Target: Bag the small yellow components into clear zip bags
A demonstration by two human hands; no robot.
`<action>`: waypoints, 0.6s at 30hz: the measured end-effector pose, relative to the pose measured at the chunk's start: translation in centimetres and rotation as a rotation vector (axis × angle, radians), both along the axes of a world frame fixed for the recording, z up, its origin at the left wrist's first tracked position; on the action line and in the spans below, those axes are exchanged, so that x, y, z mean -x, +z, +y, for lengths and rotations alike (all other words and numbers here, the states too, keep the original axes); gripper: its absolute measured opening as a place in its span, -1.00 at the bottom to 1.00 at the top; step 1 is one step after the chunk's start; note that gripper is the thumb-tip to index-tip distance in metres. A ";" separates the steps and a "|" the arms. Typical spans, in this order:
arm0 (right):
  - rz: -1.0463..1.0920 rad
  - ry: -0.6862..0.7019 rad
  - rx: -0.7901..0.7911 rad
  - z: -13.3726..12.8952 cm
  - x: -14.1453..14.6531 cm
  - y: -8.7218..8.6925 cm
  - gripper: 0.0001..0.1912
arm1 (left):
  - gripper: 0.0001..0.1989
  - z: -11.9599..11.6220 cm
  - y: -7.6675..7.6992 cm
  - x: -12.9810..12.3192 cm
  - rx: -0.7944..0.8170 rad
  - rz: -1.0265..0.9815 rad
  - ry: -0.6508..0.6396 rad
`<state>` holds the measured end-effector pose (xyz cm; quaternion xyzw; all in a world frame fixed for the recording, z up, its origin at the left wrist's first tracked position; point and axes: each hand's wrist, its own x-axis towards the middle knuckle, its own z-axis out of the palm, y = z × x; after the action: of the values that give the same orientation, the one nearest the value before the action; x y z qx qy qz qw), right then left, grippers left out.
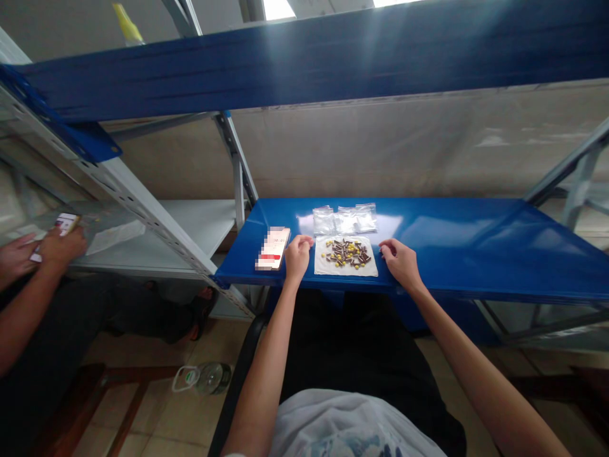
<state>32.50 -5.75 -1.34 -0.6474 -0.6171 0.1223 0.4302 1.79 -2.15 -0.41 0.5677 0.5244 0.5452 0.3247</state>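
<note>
A white cloth or paper sheet (pixel 323 269) lies on the blue table, bearing many small dark brown pieces (pixel 364 258) that look like capsules and round yellow pills (pixel 351 248). My left hand (pixel 298 252) rests at the sheet's left edge, fingers loosely curled in, no object showing in them. On the other side, my right hand (pixel 400 259) lies just off the right edge, its fingers likewise bent, nothing visible between them. Behind the sheet are several clear zip bags (pixel 346 220). A phone (pixel 273 248) with a lit screen lies left of my left hand.
A blue shelf beam (pixel 304 66) crosses above the blue table (pixel 476 247). Grey metal uprights (pixel 157 219) stand at the left. Beyond them a seated person's hands (pixel 59 244) hold a phone. A clear plastic jug (pixel 212 378) stands on the floor.
</note>
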 end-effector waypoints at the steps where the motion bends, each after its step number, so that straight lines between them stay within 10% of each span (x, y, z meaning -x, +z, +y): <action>1: 0.004 0.000 0.001 0.0 0.0 0.0 -0.71 | -0.77 0.0 0.1 0.0 -0.001 0.005 -0.001; 18: 0.199 -0.021 0.041 0.7 0.0 1.0 -0.65 | -0.80 -0.1 0.1 0.1 -0.007 -0.011 -0.013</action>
<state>32.50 -5.04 -0.29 -0.6472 -0.5617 0.1941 0.4775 1.66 -2.23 -0.27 0.5692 0.5169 0.5482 0.3290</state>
